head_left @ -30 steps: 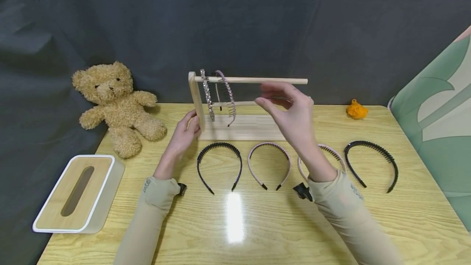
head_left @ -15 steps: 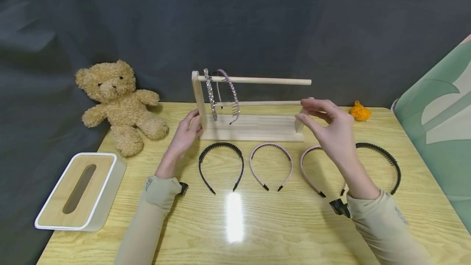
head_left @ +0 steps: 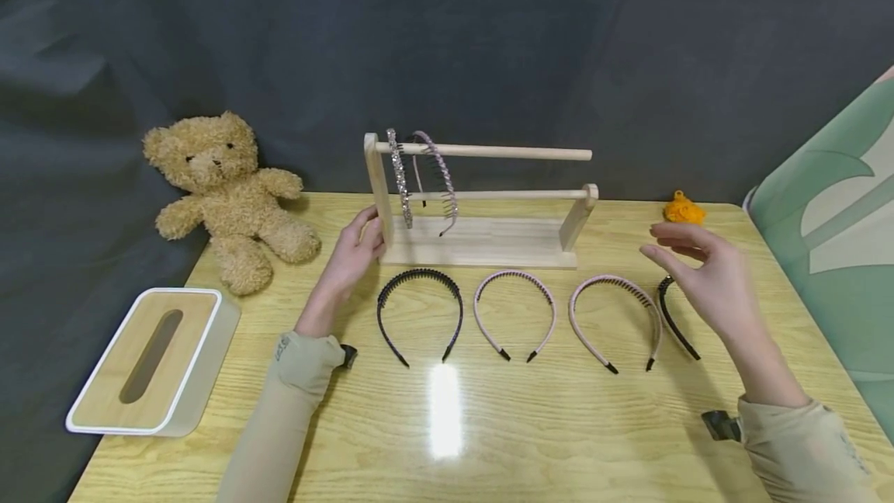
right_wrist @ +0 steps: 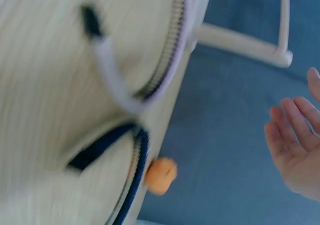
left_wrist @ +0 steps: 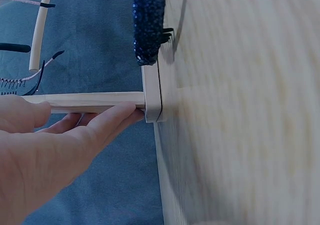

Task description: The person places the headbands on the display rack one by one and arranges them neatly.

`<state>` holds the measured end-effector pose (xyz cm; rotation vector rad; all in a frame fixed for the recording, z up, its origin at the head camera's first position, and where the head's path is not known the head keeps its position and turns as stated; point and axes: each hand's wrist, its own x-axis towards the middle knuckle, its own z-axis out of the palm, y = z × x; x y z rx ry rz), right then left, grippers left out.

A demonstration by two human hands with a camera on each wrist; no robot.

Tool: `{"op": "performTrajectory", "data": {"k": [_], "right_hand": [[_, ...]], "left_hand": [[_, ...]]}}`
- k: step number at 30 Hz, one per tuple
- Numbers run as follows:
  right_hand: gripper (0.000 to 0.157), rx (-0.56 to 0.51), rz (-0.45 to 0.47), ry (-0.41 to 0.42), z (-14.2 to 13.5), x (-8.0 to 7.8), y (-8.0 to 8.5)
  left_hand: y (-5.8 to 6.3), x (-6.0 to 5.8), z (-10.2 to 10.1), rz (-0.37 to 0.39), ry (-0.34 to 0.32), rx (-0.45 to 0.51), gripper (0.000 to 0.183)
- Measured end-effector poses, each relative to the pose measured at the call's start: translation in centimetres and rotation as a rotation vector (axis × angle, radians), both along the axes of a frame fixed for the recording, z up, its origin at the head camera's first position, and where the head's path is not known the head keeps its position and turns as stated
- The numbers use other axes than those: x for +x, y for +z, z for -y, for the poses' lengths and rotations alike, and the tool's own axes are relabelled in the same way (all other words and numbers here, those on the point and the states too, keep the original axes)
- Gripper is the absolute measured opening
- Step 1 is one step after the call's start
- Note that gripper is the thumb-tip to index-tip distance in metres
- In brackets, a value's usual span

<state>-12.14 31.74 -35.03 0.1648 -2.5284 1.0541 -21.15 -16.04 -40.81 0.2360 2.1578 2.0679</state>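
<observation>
**While the left-hand grip (head_left: 354, 248) pinches the wooden rack (head_left: 489, 245), the right-hand grip (head_left: 711, 282) hangs loose**

As it stands toward the far side of the tabletop (head_left: 531, 441), the rack shows pale, grained wood: a flat base, a tall upright (head_left: 375, 185) at left, a shorter upright (head_left: 578, 220) at right and two round rods, the upper rod (head_left: 517, 151) ending free. The left-hand grip holds the tall upright. Over the upper rod, near its left end, hang a sparkling silver headband (head_left: 400, 177) and, just right of it, a lilac headband (head_left: 445, 173) with fine teeth.

On the near side of the rack four more lie in a row, tips toward the near edge: a dark toothed headband (head_left: 419, 274), a pale pink headband (head_left: 477, 309), a second pink headband (head_left: 574, 309) with black tips, and a black headband (head_left: 674, 329) at right. In the head view the right-hand grip partly covers this last one; it holds nothing, thumb apart from relaxed fingers. A tan teddy bear (head_left: 230, 204) sits far left, beside a slotted box (head_left: 150, 359) nearer.
</observation>
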Motion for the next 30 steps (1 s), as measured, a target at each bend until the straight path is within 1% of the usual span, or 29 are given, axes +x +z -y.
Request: {"op": "performTrajectory", "data": {"k": [4, 6, 9, 11, 15, 19, 23, 30], "right_hand": [[0.034, 0.035, 0.008, 0.003, -3.0, 0.1, -0.7], [0.035, 0.071, 0.001, -0.009, -4.5, 0.1, -1.1], [0.035, 0.156, 0.004, -0.044, -6.4, 0.2, -1.7], [0.034, 0.207, 0.026, -0.059, -7.6, 0.3, -2.2], [0.035, 0.284, 0.075, -0.063, -9.4, 0.2, -3.3], [0.038, 0.327, 0.127, -0.068, -10.8, 0.3, -4.1], [0.04, 0.34, 0.169, -0.079, -11.6, 0.4, -4.7], [0.032, 0.372, 0.164, -0.104, -12.4, 0.6, -5.3]], "left_hand": [[-0.1, -0.2, 0.0, -0.001, 0.006, -0.005, 0.052], [-0.1, -0.2, 0.0, 0.001, 0.007, -0.008, 0.052], [-0.2, -0.3, 0.1, 0.002, 0.005, -0.011, 0.053], [-0.2, -0.2, 0.2, 0.004, 0.008, -0.012, 0.052], [-0.2, -0.2, 0.2, 0.007, 0.012, -0.019, 0.052], [-0.3, -0.1, 0.1, 0.006, 0.012, -0.023, 0.052], [-0.3, -0.2, 0.1, 0.006, 0.014, -0.021, 0.052], [-0.2, -0.1, 0.0, 0.003, 0.009, -0.016, 0.052]]}}
